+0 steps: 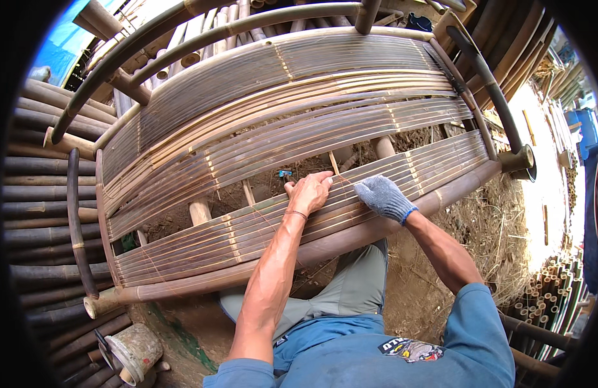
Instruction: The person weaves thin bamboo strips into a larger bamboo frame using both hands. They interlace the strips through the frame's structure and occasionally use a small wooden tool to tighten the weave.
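A long bamboo bench point(299, 226) with slatted seat strips spans the space before me. My left hand point(310, 194), bare with a thin band at the wrist, rests on the inner edge of the nearest slat panel. Its thumb is spread from the fingers, whose tips lie beside a short bamboo crosspiece point(334, 163). To its right, my right hand point(384, 198) wears a grey knit glove with a blue cuff. It is closed at the same panel on a thin reddish cord point(346, 179). A small blue object point(285, 173) shows just beyond the left thumb.
Dark bamboo poles point(50, 194) are stacked at the left. A dirty white bucket point(136, 352) stands at lower left. Curved bench armrests point(77, 226) rise at both ends. Cut bamboo tubes point(548, 291) lie in a pile at the right, past straw-strewn ground point(487, 239).
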A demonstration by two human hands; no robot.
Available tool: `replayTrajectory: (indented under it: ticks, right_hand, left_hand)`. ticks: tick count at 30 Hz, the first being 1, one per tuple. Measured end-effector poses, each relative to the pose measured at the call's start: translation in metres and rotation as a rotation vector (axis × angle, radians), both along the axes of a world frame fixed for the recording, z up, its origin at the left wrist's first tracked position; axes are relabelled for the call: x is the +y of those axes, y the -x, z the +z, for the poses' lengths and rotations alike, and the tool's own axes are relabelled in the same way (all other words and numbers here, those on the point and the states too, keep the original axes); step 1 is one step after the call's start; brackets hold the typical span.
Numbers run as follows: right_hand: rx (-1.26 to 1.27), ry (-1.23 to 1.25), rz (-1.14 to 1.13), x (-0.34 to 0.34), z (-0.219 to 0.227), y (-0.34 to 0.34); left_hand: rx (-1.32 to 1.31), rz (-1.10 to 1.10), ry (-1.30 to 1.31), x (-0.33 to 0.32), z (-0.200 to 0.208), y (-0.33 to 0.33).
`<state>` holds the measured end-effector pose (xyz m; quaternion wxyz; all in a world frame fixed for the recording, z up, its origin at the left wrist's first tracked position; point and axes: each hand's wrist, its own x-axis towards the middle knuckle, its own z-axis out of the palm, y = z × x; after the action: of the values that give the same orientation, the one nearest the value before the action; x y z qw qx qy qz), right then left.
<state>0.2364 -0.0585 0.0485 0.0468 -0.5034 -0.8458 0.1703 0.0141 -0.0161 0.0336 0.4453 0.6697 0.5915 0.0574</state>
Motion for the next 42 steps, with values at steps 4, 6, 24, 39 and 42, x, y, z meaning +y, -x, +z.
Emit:
replayTrajectory:
  ticks: [4,6,24,39,42]
  right_hand:
    - [0.114,0.036,-0.274,-0.025,0.007,0.026]
    - [0.179,-0.092,-0.367,-0.043,0.004,0.028]
    - [-0.445,0.371,-1.573,-0.318,0.062,-0.148]
    - [-0.177,-0.366,-0.924,-0.053,-0.001,-0.326]
    - [-0.172,-0.202,-0.814,-0.039,0.008,-0.34]
  left_hand:
    - [-0.011,0.006,-0.078,-0.001,0.001,0.0]
    - [-0.008,0.015,-0.131,-0.007,0.0,-0.002]
    - [0.234,-0.083,-0.7,-0.039,-0.017,-0.019]
    - [-0.08,0.134,-0.864,-0.02,0.008,-0.121]
    - [-0.174,0.001,-0.712,-0.004,0.015,-0.227]
